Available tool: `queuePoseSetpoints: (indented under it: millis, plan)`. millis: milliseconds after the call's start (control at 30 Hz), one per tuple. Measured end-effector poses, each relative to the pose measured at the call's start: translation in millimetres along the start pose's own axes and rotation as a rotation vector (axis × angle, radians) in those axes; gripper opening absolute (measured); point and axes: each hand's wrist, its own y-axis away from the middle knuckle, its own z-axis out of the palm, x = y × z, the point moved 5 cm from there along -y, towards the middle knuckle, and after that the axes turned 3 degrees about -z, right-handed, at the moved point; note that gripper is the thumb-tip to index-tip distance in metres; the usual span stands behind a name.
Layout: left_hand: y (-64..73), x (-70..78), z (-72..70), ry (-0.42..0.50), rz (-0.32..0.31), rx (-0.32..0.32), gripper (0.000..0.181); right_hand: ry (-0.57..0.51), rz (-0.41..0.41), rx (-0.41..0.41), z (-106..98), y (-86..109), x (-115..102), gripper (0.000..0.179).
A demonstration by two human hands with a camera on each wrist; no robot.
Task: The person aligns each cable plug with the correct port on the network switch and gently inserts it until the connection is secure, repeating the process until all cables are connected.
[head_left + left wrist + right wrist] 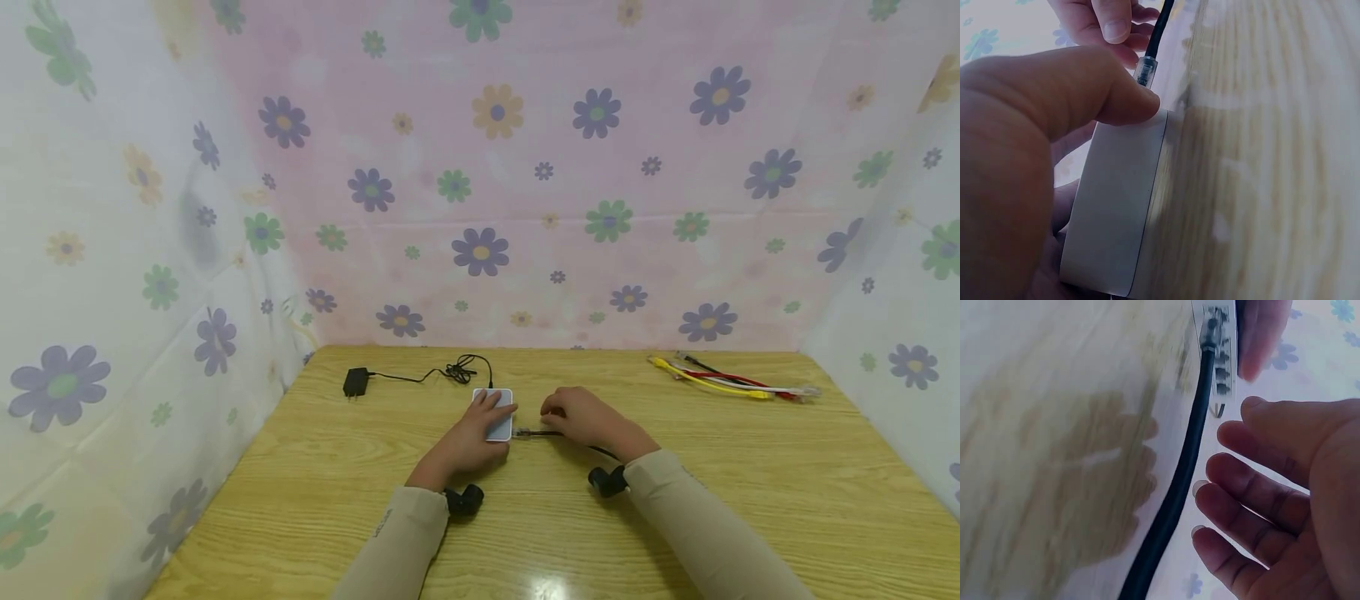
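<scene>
My left hand (pixel 468 437) holds a small white network switch (pixel 499 429) against the table, fingers spread over its top. In the left wrist view the thumb lies along the edge of the switch (pixel 1116 194), near a clear cable plug (pixel 1145 70). That plug meets one end of the port row on the switch's right side; how deep it sits cannot be told. From it a black network cable (pixel 1175 487) runs back under my right hand (pixel 588 417). The right wrist view shows that hand with loosely bent fingers beside the cable, apart from it.
A black power adapter (pixel 356 382) lies at the back left, its thin cord (pixel 459 369) coiled and leading to the back of the switch. Several yellow, red, white and black network cables (pixel 720 383) lie bunched at the back right. Flowered cloth (pixel 525 192) walls the wooden table (pixel 337 500).
</scene>
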Motion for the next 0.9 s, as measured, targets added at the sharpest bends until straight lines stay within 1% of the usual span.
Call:
queuePoseSetpoints:
  millis: [133, 367, 500, 700, 900]
  plan:
    - [0.3, 0.5, 0.4, 0.006, -0.001, -0.008, 0.058, 0.001, 0.015, 0.003, -3.3, -0.5, 7.1, 0.019]
    - [-0.7, -0.6, 1.1, -0.007, 0.002, -0.002, 0.055, 0.044, -0.019, 0.03, -11.5, 1.7, 15.2, 0.021]
    - [-0.8, 0.0, 0.9, -0.011, 0.006, 0.003, 0.054, 0.048, -0.025, 0.031, -15.5, 3.7, 20.1, 0.021]
    - [-0.2, -0.9, 1.5, -0.014, 0.009, 0.007, 0.054, 0.027, 0.0, 0.049, -20.5, 7.1, 32.1, 0.019]
    - [0.8, 0.7, 0.1, 0.0, 0.003, 0.005, 0.054, 0.039, 0.02, 0.069, -26.2, 10.4, 44.1, 0.02]
